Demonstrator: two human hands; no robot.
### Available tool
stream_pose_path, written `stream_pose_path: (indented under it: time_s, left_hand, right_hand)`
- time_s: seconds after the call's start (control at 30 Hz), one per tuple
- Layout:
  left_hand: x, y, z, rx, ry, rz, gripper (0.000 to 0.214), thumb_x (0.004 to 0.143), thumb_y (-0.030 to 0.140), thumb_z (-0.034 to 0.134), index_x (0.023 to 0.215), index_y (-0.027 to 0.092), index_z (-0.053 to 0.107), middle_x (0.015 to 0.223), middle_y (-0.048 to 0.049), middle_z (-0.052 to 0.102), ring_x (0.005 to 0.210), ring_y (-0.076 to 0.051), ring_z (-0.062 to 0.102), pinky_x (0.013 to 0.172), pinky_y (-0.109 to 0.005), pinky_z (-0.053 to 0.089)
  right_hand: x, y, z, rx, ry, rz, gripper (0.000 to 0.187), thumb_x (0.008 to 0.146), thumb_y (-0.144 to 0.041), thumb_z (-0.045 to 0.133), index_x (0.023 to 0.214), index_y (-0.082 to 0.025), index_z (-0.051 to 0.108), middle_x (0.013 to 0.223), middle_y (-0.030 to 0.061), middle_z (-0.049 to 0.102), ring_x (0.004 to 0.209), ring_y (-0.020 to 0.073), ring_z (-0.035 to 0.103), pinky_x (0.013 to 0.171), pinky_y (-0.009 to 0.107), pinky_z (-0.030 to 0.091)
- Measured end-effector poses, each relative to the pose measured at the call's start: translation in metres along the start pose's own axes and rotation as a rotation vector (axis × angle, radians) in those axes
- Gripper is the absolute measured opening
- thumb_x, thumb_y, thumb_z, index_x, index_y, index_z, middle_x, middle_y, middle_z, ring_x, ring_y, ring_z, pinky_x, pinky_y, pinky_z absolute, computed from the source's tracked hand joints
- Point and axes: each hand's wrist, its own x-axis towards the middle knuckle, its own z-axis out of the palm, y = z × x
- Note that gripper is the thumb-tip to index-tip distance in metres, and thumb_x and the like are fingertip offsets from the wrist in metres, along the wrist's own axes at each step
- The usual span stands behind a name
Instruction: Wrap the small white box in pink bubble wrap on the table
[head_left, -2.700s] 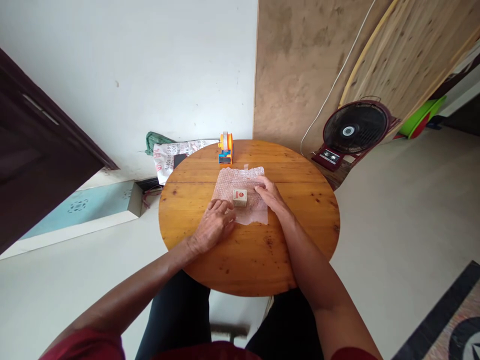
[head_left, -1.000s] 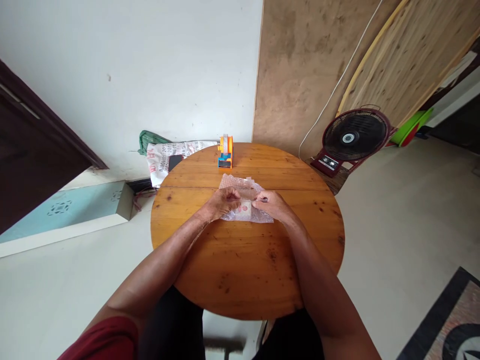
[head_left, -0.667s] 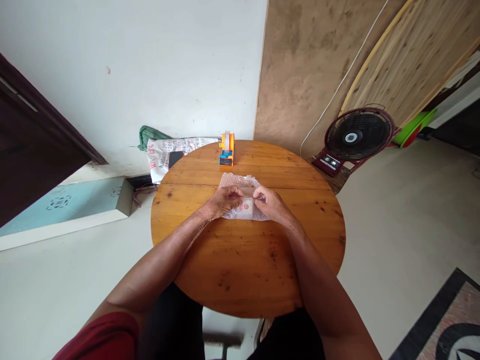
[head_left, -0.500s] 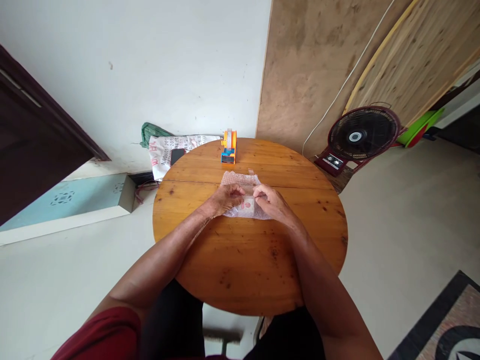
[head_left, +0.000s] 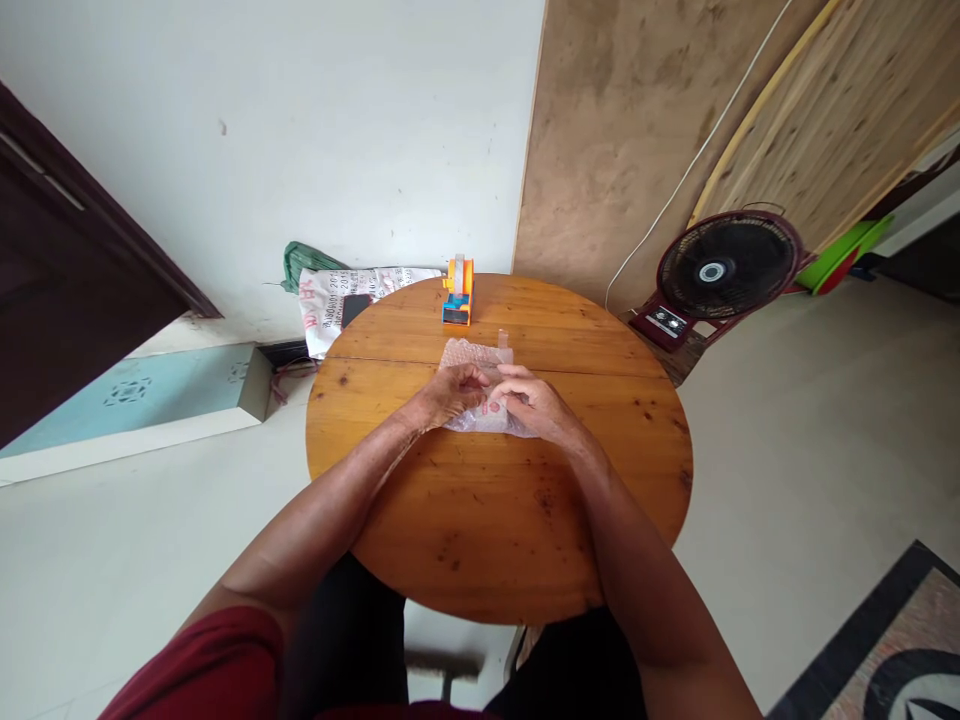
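A sheet of bubble wrap (head_left: 472,354) lies on the round wooden table (head_left: 495,500), folded over a small box (head_left: 493,409) with a red mark that shows through the plastic between my hands. My left hand (head_left: 448,392) pinches the wrap at the box's left side, fingers curled. My right hand (head_left: 534,403) presses the wrap down over the box's right side, fingers bent and closed on it. Most of the box is hidden by my fingers and the wrap.
An orange and blue tape dispenser (head_left: 457,293) stands at the table's far edge. A printed sack with a dark phone (head_left: 354,308) on it lies on the floor at the back left. A standing fan (head_left: 720,275) leans at the right by wooden boards.
The flat bubble wrap with the bare box on it has been folded over the box. Both hands came together on it, and the right hand has slid further over the box.
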Motion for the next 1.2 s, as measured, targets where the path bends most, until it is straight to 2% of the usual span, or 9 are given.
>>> stream_pose_path:
  time_s: [0.17,0.3,0.43,0.7,0.8,0.9,0.97,1.07,1.2]
  left_hand:
    - [-0.002,0.006,-0.004,0.058,0.018,-0.019,0.031,0.065,0.029,0.074,0.089,0.017,0.058,0.069,0.0018,0.059,0.058,-0.01,0.05,0.054,-0.022,0.035]
    - [-0.009,0.015,-0.023,0.234,0.063,0.035,0.04,0.064,0.039,0.075,0.094,0.015,0.062,0.072,0.0002,0.058,0.064,-0.014,0.051,0.059,-0.025,0.037]
    - [-0.017,0.014,-0.036,0.4,0.103,-0.007,0.044,0.063,0.043,0.076,0.096,0.016,0.065,0.072,0.0006,0.059,0.064,-0.013,0.052,0.057,-0.024,0.036]
    - [-0.013,-0.003,-0.021,0.572,0.168,-0.118,0.016,0.064,0.02,0.067,0.08,0.017,0.067,0.067,0.0015,0.06,0.065,-0.014,0.054,0.058,-0.022,0.036]
    - [-0.016,-0.006,-0.023,0.62,0.219,-0.099,0.024,0.062,0.022,0.072,0.085,0.017,0.067,0.072,0.0006,0.06,0.071,-0.016,0.056,0.062,-0.022,0.037]
    - [-0.028,-0.009,-0.029,0.642,0.371,-0.063,0.043,0.063,0.036,0.077,0.099,0.016,0.066,0.085,-0.0023,0.061,0.077,-0.017,0.057,0.066,-0.023,0.041]
    - [-0.037,-0.008,-0.031,0.569,0.411,-0.125,0.056,0.063,0.042,0.079,0.109,0.014,0.061,0.086,-0.003,0.061,0.072,-0.015,0.057,0.062,-0.023,0.041]
    - [-0.046,0.003,-0.027,0.369,0.358,-0.345,0.074,0.061,0.047,0.083,0.12,0.013,0.053,0.074,-0.0003,0.061,0.054,-0.013,0.053,0.049,-0.023,0.035]
    - [-0.041,0.019,-0.016,0.249,0.3,-0.49,0.065,0.055,0.057,0.084,0.099,0.015,0.06,0.055,0.0014,0.056,0.043,-0.013,0.05,0.042,-0.023,0.022]
  right_hand:
    - [-0.001,0.005,0.0,0.012,-0.013,-0.003,0.012,0.079,-0.029,0.066,0.086,-0.024,0.075,0.114,0.0044,0.067,0.134,0.0259,0.046,0.106,0.038,0.036]
    - [0.001,0.009,0.001,0.014,0.005,-0.005,0.014,0.078,-0.031,0.067,0.087,-0.023,0.075,0.112,0.0048,0.066,0.128,0.0255,0.05,0.101,0.035,0.039]
    - [0.002,0.009,0.002,0.022,0.007,-0.004,0.017,0.077,-0.033,0.068,0.087,-0.021,0.075,0.115,0.0057,0.064,0.116,0.0241,0.057,0.093,0.033,0.043]
    - [0.002,0.007,0.003,0.034,0.045,-0.028,0.016,0.074,-0.033,0.068,0.083,-0.02,0.073,0.111,0.0046,0.064,0.109,0.0227,0.059,0.094,0.032,0.041]
    - [0.002,0.006,0.002,0.012,0.039,-0.057,0.015,0.075,-0.032,0.066,0.081,-0.02,0.072,0.101,0.0028,0.064,0.101,0.0204,0.06,0.091,0.03,0.042]
    - [0.003,0.007,0.002,0.009,0.039,-0.083,0.014,0.075,-0.032,0.066,0.081,-0.021,0.071,0.098,0.0023,0.064,0.098,0.02,0.06,0.09,0.03,0.042]
    - [0.003,0.007,0.003,0.014,0.041,-0.095,0.013,0.075,-0.032,0.066,0.081,-0.021,0.071,0.097,0.0024,0.065,0.098,0.0203,0.06,0.09,0.031,0.042]
    - [0.003,0.007,0.002,0.014,0.037,-0.086,0.01,0.075,-0.029,0.066,0.081,-0.023,0.071,0.097,0.0021,0.066,0.102,0.021,0.059,0.091,0.031,0.042]
    - [0.003,0.008,0.002,0.018,0.037,-0.09,0.012,0.075,-0.03,0.067,0.081,-0.022,0.071,0.098,0.0029,0.066,0.102,0.021,0.06,0.092,0.031,0.042]
